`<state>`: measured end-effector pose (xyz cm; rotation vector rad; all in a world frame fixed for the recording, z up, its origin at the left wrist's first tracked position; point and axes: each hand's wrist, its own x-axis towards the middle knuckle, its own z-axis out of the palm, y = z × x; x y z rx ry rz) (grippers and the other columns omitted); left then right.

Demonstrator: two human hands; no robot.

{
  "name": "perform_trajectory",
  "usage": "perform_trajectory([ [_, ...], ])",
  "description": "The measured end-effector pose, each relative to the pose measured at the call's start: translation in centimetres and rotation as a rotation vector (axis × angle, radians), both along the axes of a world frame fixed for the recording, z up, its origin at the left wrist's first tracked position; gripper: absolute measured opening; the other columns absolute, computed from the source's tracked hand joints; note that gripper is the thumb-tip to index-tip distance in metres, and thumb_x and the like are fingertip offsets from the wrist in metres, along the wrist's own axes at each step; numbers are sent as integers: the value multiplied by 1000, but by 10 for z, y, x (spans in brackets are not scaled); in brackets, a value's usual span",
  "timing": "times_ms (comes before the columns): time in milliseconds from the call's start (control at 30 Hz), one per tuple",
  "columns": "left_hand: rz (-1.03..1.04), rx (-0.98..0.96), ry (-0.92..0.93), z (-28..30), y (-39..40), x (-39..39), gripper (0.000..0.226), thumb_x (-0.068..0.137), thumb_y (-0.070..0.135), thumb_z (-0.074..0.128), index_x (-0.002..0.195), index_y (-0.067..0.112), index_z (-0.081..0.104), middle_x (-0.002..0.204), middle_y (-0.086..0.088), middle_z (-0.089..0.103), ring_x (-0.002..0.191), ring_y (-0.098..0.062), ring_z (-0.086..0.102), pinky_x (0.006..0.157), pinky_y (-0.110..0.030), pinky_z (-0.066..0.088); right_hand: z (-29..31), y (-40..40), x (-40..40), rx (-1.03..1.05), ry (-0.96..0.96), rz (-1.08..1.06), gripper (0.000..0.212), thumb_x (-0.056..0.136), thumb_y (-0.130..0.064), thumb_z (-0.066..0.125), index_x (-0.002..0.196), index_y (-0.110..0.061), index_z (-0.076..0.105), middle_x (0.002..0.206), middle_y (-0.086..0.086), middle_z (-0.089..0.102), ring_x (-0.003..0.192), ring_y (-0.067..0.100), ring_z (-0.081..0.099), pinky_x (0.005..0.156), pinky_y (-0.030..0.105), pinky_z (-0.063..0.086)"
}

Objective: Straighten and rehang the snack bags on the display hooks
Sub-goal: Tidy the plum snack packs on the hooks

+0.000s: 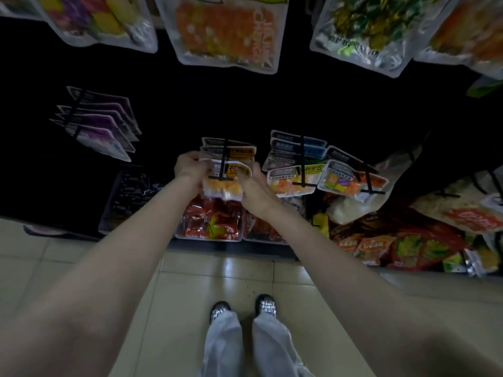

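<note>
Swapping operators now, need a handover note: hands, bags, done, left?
Left hand: grips the upper left edge of the front orange bag.
Right hand: fingers on the same bag's right side, at its yellow label.
The bag sits at the front end of the middle hook, with more bags behind it on that hook. I cannot tell whether it is fully threaded on.
Done: the purple bags to the left and the mixed bags to the right hang on their hooks.
Left: seat and square this bag, then check the loose packs piled at lower right.
</note>
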<state>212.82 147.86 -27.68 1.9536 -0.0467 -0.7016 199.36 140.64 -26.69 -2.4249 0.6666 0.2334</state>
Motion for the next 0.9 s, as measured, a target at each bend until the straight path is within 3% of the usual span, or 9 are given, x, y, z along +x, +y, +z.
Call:
perform_trajectory([
  [67, 121, -146, 94, 7, -1, -6, 25, 88, -4, 52, 108, 10, 56, 92, -10, 61, 70, -17, 58, 61, -25, 53, 6, 3, 5, 18, 43, -33, 67, 84, 11, 44, 145, -9, 24, 153, 16, -3, 139, 36, 13, 108, 36, 28],
  [200, 51, -90, -108, 29, 15, -21, 34, 91, -1, 44, 125, 7, 50, 116, -9, 56, 101, -20, 54, 86, -28, 47, 24, 14, -4, 114, -7, -151, 81, 83, 13, 43, 150, -18, 10, 154, 11, -4, 139, 34, 10, 111, 36, 26],
  [333, -99, -93, -442, 66, 29, -41, 26, 89, -4, 44, 109, 7, 57, 109, -9, 59, 100, -18, 55, 81, -17, 39, 69, 8, -46, 165, -303, -244, 64, 89, 9, 43, 146, -14, 25, 147, 10, 18, 133, 20, 29, 104, 15, 23],
  [433, -350, -206, -528, 102, 21, -62, 25, 88, -6, 43, 98, 11, 57, 90, -1, 60, 84, -13, 58, 73, -17, 43, 113, -21, -76, 34, -519, -384, 53, 92, 1, 48, 141, -11, 33, 138, 9, 32, 112, 8, 44, 91, 6, 37],
  [500, -497, -267, -567, 127, 9, -74, 26, 89, -6, 41, 98, 14, 56, 86, 4, 58, 80, -7, 58, 71, -12, 45, 144, -50, -90, 96, -677, -544, 50, 93, -2, 51, 139, -9, 34, 135, 6, 36, 112, 10, 47, 79, 0, 41],
  [567, -577, -312, -590, 150, -6, -82, 26, 92, -2, 42, 106, 15, 56, 92, 8, 57, 85, -2, 57, 73, -7, 43, 172, -76, -98, 217, -782, -681, 56, 93, -10, 55, 142, -12, 29, 140, 2, 36, 120, 10, 45, 82, 5, 42],
  [700, -571, -376, -530, 184, -27, -90, 32, 93, 1, 43, 122, 13, 51, 112, 5, 55, 102, -6, 55, 87, -18, 47, 202, -103, -90, 377, -824, -754, 72, 89, -22, 62, 146, -18, 18, 139, 0, 43, 125, 12, 43, 98, 25, 40],
  [800, -541, -390, -517, 194, -35, -92, 36, 92, -3, 42, 125, 10, 48, 117, 4, 52, 106, -8, 54, 94, -30, 47, 206, -109, -79, 415, -860, -822, 62, 89, -21, 63, 140, -18, 29, 105, -9, 52, 101, 10, 52, 82, 23, 42],
  [900, -503, -364, -529, 196, -39, -91, 38, 91, -3, 43, 126, 10, 48, 119, 5, 50, 106, -8, 53, 95, -35, 48, 205, -114, -73, 462, -908, -857, 52, 89, -21, 63, 133, -14, 36, 100, -9, 52, 101, 12, 55, 72, 15, 43],
])
